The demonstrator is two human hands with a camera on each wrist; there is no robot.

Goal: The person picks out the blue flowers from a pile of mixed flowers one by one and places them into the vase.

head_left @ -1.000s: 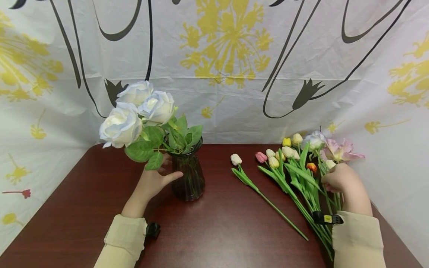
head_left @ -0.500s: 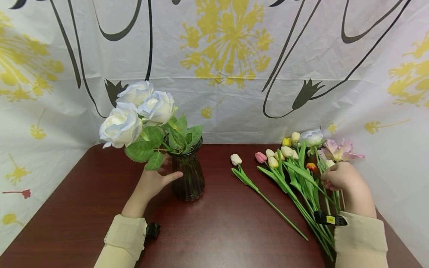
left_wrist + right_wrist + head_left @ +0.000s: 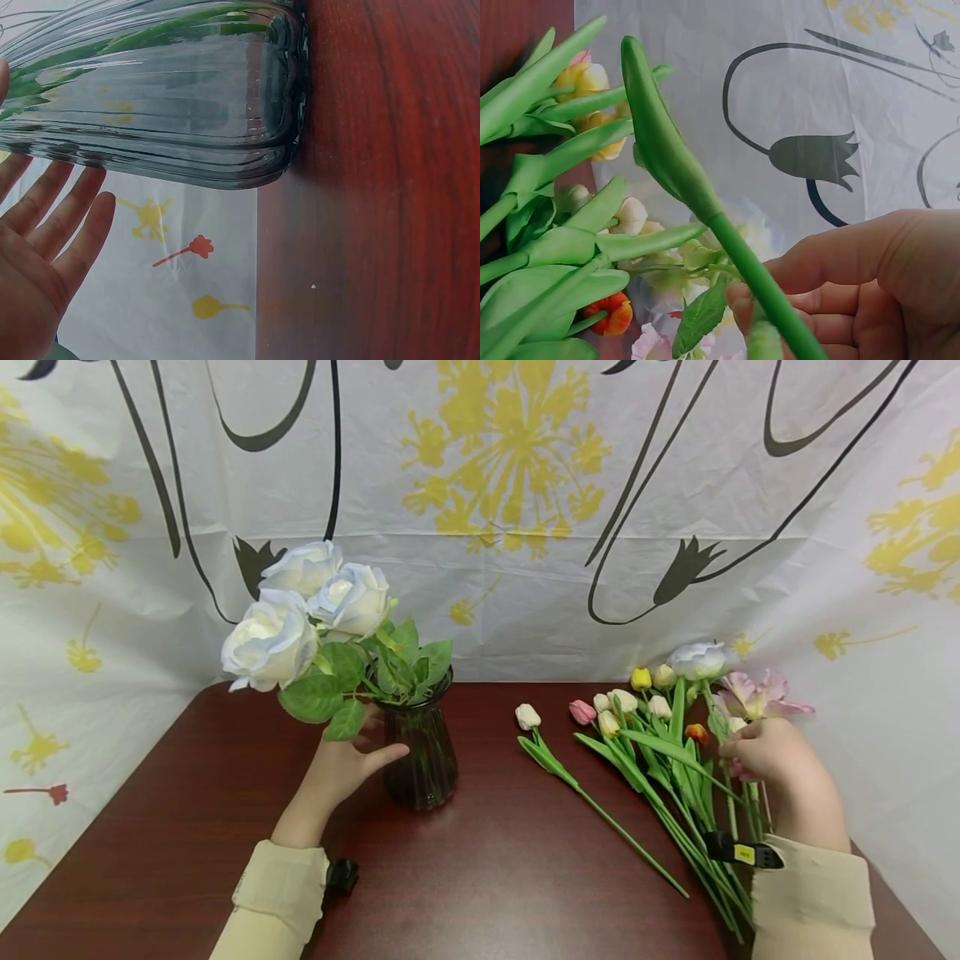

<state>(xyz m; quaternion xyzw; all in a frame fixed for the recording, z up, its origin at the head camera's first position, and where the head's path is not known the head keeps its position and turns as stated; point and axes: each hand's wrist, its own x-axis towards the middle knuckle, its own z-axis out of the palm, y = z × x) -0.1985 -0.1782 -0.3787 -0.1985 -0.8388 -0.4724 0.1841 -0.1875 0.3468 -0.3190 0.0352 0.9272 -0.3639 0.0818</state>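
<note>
The right hand (image 3: 783,760), at the right of the head view, has its thumb and fingers brought together on a light green stem (image 3: 764,339); in the right wrist view a darker stem (image 3: 754,276) with an upright leaf crosses in front of those fingers. On that wrist sits a black strap (image 3: 720,846) with a yellow label (image 3: 744,854), whose print is too small to read. Just beyond the hand are a pale blue rose (image 3: 699,660) and a pink flower (image 3: 759,697), and to its left lies a bunch of tulips (image 3: 675,777) in white, yellow, pink and orange. A single white tulip (image 3: 528,717) lies apart, right of centre. The left hand (image 3: 337,774), left of centre, holds the dark ribbed glass vase (image 3: 422,768) between its thumb and spread fingers. The vase stands upright on the red-brown tabletop (image 3: 495,877), with pale blue roses (image 3: 272,641) leaning out toward the upper left. Behind hangs a white cloth (image 3: 555,610) printed with yellow and dark grey flowers.
</note>
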